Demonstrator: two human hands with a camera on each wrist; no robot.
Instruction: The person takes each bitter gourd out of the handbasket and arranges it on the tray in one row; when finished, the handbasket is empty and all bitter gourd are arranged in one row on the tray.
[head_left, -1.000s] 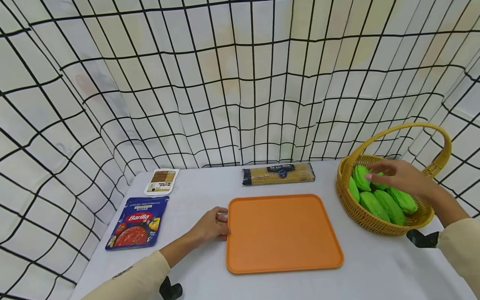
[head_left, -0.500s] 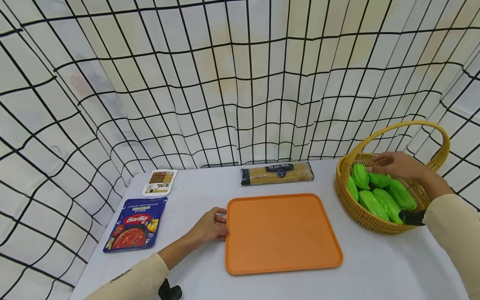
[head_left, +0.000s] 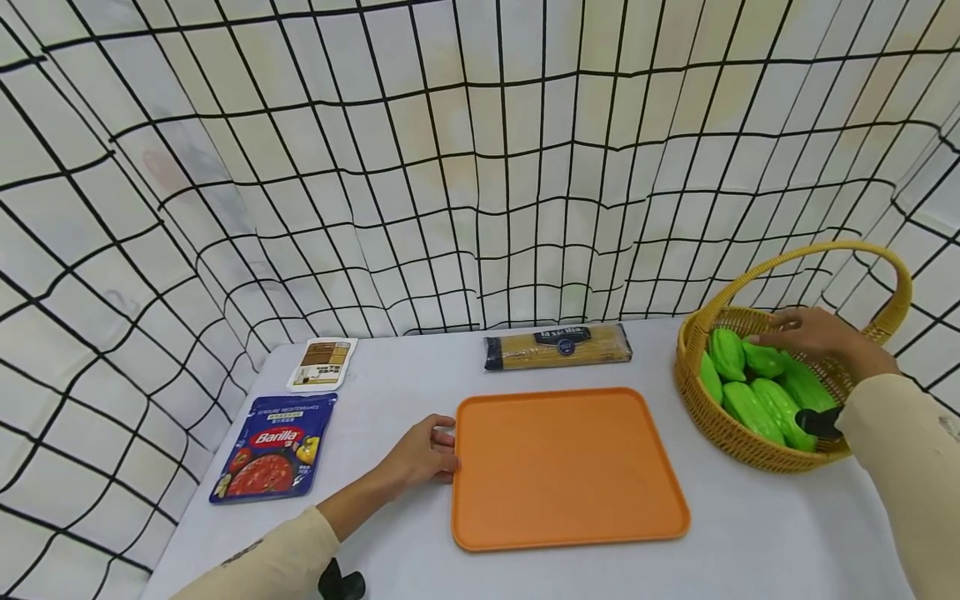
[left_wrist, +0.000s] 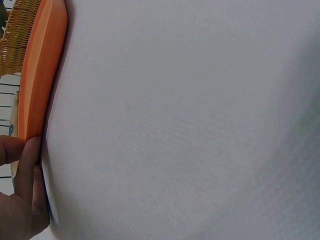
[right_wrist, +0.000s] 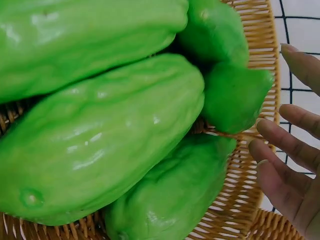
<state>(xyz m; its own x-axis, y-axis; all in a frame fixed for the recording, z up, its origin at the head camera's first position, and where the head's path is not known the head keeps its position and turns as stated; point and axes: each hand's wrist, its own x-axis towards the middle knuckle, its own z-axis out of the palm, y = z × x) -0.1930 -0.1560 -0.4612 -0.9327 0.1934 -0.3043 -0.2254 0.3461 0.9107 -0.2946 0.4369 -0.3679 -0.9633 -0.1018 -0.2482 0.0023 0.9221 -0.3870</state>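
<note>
My left hand [head_left: 420,452] rests its fingertips against the left edge of an orange tray [head_left: 570,467]. In the left wrist view, thumb and finger are right at the tray's rim [left_wrist: 37,75]. My right hand [head_left: 816,335] is inside the wicker basket [head_left: 693,408], at its far side under the raised handle. Several glossy green, furrowed vegetables [head_left: 752,412] that look like chayotes fill the basket. From the right wrist, the fingers are spread and hold nothing, close beside a smaller-looking green chayote [right_wrist: 235,95]; a large chayote [right_wrist: 110,140] lies nearer the camera.
A blue Barilla sauce pouch [head_left: 276,450] lies at the left of the white-covered table [head_left: 390,367], a brown-and-white packet [head_left: 324,364] behind it. Beyond the tray lies a spaghetti packet [head_left: 558,347]. Grid-patterned cloth [head_left: 480,167] encloses the back and sides. The basket's handle [head_left: 810,254] arches high.
My right hand has reached farther into the basket, and its sleeve has moved left and up over the basket's near rim. The left hand stays at the tray edge.
</note>
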